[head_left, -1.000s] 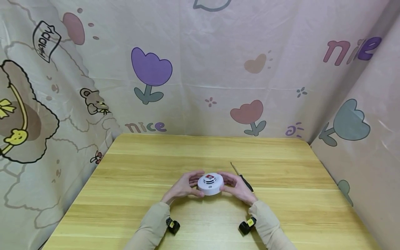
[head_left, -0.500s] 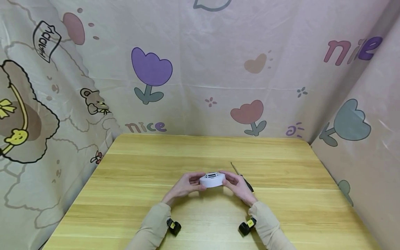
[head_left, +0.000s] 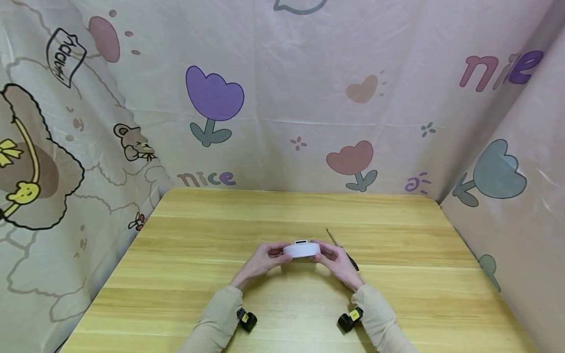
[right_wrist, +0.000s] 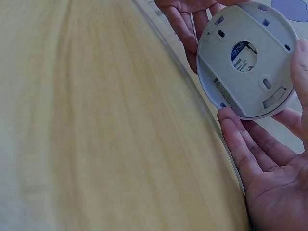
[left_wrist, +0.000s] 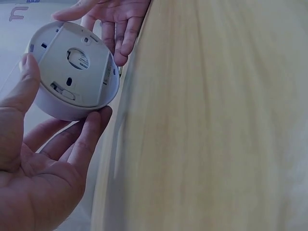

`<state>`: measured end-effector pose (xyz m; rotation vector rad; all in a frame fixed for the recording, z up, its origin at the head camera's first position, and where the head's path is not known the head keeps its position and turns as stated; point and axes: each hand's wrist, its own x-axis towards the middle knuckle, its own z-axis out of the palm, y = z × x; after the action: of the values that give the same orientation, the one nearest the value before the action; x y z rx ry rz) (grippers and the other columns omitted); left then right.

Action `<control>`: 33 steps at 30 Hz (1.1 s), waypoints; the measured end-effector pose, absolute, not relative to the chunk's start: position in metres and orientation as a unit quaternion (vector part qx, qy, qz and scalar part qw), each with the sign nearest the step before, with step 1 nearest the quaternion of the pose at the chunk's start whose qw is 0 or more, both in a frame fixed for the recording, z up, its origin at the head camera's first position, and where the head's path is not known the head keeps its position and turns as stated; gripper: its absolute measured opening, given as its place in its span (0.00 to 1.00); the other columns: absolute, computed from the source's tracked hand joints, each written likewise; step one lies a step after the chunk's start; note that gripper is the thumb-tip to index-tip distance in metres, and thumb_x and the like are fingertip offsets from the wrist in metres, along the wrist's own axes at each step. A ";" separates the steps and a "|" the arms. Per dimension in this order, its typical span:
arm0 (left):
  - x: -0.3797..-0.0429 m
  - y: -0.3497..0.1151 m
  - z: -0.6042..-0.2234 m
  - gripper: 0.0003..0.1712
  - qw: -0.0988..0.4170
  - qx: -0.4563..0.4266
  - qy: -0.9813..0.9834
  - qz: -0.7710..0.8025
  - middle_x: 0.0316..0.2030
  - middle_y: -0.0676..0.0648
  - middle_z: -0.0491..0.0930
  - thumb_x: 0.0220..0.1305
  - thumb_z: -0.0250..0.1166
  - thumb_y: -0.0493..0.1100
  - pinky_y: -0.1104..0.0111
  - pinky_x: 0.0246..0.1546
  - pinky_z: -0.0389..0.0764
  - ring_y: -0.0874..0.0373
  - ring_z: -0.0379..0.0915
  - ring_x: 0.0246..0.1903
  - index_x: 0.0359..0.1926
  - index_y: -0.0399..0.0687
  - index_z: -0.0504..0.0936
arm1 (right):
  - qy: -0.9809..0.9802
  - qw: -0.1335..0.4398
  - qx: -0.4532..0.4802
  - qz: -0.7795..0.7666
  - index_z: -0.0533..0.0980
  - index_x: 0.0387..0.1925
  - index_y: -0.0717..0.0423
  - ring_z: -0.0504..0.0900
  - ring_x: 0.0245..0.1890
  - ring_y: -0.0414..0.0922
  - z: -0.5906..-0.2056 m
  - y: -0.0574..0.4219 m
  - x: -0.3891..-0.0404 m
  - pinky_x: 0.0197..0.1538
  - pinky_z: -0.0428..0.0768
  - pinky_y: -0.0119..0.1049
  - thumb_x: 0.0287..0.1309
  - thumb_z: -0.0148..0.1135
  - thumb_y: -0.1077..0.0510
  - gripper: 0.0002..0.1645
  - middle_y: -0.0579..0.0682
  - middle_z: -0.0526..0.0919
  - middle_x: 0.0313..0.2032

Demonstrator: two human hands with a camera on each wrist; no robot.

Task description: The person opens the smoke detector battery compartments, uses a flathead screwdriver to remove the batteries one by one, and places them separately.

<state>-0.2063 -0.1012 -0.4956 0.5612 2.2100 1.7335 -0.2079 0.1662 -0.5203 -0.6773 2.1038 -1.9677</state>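
A round white smoke detector (head_left: 302, 251) is held up above the table between both hands, its vented top tipped away from the head camera. My left hand (head_left: 261, 261) grips its left edge between thumb and fingers. On the opposite edge, my right hand (head_left: 337, 264) pinches it the same way. Both wrist views show the flat underside of the smoke detector (left_wrist: 72, 65), with slots and a round central hole through which a printed label shows. Just beyond the right hand lies a screwdriver (head_left: 350, 260) with a black handle, partly hidden by that hand.
The wooden table (head_left: 212, 220) spreads under the hands. Behind it and along its sides hangs a printed curtain (head_left: 282, 98). Black wrist cameras (head_left: 247, 320) sit on the sleeves near the table's front.
Both hands have tilted the smoke detector and raised it slightly. Its vented top with the red label has turned away, so its side rim now faces the head camera. The screwdriver stays put.
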 end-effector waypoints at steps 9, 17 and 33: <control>-0.205 -0.096 -0.491 0.28 0.105 0.172 0.782 0.590 0.57 0.27 0.79 0.72 0.62 0.45 0.62 0.55 0.86 0.37 0.80 0.57 0.61 0.25 0.75 | 0.700 0.095 -0.227 -0.670 0.64 0.68 0.74 0.88 0.47 0.44 -0.521 0.166 -0.209 0.54 0.87 0.37 0.71 0.57 0.61 0.31 0.78 0.76 0.57; -0.204 -0.091 -0.488 0.25 0.095 0.132 0.770 0.617 0.56 0.26 0.79 0.73 0.60 0.43 0.58 0.55 0.86 0.37 0.81 0.56 0.60 0.24 0.76 | 0.696 0.100 -0.214 -0.679 0.63 0.69 0.75 0.88 0.45 0.44 -0.521 0.165 -0.209 0.54 0.87 0.36 0.73 0.55 0.61 0.31 0.79 0.74 0.59; -0.205 -0.090 -0.491 0.22 0.097 0.091 0.730 0.670 0.53 0.25 0.80 0.74 0.58 0.39 0.66 0.50 0.87 0.44 0.85 0.50 0.57 0.22 0.77 | 0.701 0.094 -0.226 -0.670 0.67 0.65 0.75 0.87 0.39 0.42 -0.521 0.163 -0.209 0.47 0.90 0.39 0.73 0.54 0.63 0.26 0.78 0.80 0.50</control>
<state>-0.2052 -0.0898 -0.4910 0.2683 2.1617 1.9853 -0.2085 0.1633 -0.5215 -0.6714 2.0804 -1.9863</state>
